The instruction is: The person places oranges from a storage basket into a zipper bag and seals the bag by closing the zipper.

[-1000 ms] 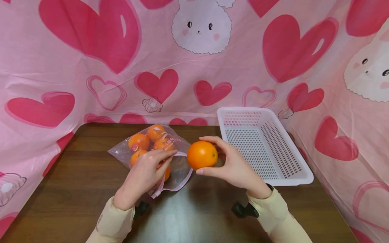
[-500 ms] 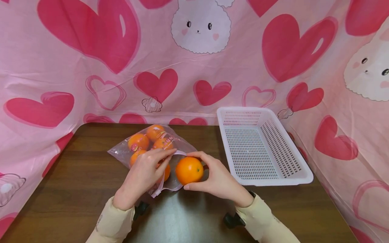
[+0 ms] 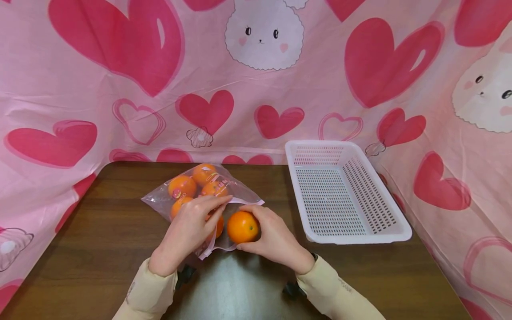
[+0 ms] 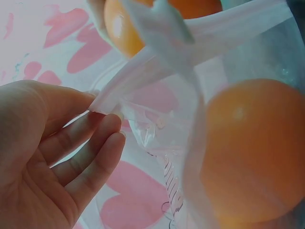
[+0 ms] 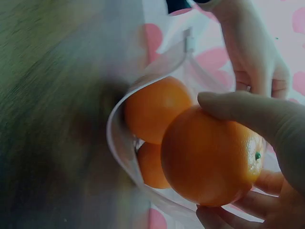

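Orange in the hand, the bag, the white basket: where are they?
orange (image 3: 242,226), head view, middle of its peel
bag (image 3: 244,195), head view, clear upper corner
white basket (image 3: 360,240), head view, near rim

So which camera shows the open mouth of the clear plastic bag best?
The right wrist view: the clear plastic bag gapes with oranges inside. The head view shows its mouth partly hidden by hands; the left wrist view shows only a pinched edge.

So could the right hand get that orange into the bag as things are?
Probably yes: the right hand grips the orange right at the bag mouth, which the left hand pinches open. Nothing blocks it.
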### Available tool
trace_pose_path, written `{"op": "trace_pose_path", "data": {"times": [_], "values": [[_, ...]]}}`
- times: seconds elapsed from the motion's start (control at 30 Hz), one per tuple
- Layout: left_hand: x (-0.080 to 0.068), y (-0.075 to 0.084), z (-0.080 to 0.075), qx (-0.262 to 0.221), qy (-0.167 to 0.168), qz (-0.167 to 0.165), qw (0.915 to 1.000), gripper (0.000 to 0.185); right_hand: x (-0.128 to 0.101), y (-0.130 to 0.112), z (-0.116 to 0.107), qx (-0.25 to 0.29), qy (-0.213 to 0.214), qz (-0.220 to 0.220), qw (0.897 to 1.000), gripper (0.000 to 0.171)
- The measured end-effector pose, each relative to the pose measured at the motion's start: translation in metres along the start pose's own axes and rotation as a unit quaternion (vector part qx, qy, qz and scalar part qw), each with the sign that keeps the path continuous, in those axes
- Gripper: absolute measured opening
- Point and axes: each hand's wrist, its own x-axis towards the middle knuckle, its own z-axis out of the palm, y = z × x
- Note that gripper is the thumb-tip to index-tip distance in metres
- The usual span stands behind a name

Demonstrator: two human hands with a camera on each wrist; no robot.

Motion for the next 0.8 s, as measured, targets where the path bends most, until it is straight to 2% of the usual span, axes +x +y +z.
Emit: {"op": "trace_pose_path", "data": {"times": [0.5,0.8], "values": [[0.000,0.001,0.000,-0.001,-0.009,-0.008,0.9999,0.037,0.013,0.001,0.027,-0.088,0.009,-0.011,0.996,0.084],[0.001,0.002,0.001,-0.006,-0.011,-0.001,0.9999,0.037,0.027,0.004,0.039,-0.165,0.002,-0.022,0.986,0.082]]}}
